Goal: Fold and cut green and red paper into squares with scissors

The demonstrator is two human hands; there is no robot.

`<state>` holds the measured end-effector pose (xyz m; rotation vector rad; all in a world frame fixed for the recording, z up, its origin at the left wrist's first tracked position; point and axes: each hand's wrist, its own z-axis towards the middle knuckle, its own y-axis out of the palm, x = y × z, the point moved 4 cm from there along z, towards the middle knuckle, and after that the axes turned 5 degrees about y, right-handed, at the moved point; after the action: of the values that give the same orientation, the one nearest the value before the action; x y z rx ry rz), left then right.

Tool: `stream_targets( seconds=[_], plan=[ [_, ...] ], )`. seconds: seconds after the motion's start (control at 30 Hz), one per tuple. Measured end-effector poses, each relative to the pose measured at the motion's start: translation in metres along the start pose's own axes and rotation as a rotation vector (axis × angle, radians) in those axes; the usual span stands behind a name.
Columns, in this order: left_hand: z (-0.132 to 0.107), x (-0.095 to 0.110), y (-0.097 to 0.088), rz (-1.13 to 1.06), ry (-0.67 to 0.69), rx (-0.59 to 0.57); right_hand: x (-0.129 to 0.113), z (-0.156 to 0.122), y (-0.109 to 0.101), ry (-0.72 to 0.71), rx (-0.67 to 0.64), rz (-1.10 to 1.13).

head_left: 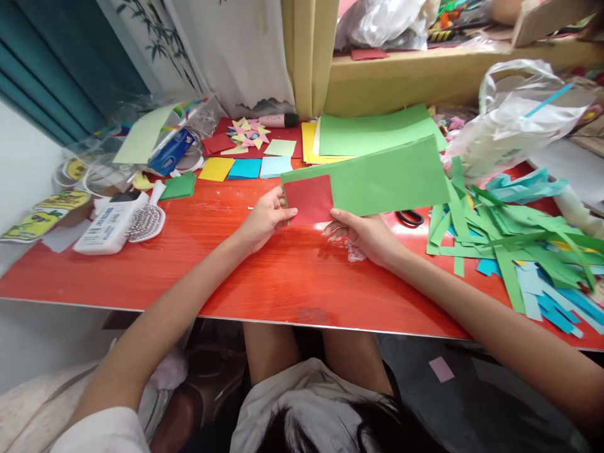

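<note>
A long green paper strip [391, 179] is held up above the red table, with a red paper square [309, 200] laid against its left end. My left hand [268, 220] pinches the left edge of both papers between thumb and fingers. At the square's lower right corner, my right hand [361, 233] grips the square and the strip's lower edge, thumb in front. The strip's right part sticks out past my right hand and tilts upward. Behind the strip, black scissors handles [409, 218] show in part; their blades are hidden.
Green and blue paper offcuts [514, 233] heap on the right. Green sheets [377, 132] lie at the back, near small coloured squares [244, 168] and paper stars [248, 133]. A hairbrush [147, 221] and white box [111, 226] sit left. The table's front edge [283, 323] runs before my lap.
</note>
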<state>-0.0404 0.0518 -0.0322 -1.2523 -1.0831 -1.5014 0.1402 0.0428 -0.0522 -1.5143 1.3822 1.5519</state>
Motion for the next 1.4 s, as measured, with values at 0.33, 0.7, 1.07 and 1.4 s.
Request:
stream_targets(
  seconds=[0.33,0.7,1.07,1.4],
  plan=[
    [-0.010,-0.002,0.018,-0.054,-0.067,-0.009,0.004,-0.002,-0.006,0.040,0.111,0.026],
    [-0.011,-0.005,0.017,-0.033,-0.060,-0.015,0.004,-0.005,-0.005,0.126,0.129,-0.020],
    [-0.011,-0.005,0.017,-0.025,-0.050,-0.021,0.007,-0.003,-0.007,0.078,0.142,-0.010],
    [-0.010,-0.005,0.016,0.092,0.039,0.013,0.006,-0.004,-0.006,0.108,0.138,-0.044]
  ],
)
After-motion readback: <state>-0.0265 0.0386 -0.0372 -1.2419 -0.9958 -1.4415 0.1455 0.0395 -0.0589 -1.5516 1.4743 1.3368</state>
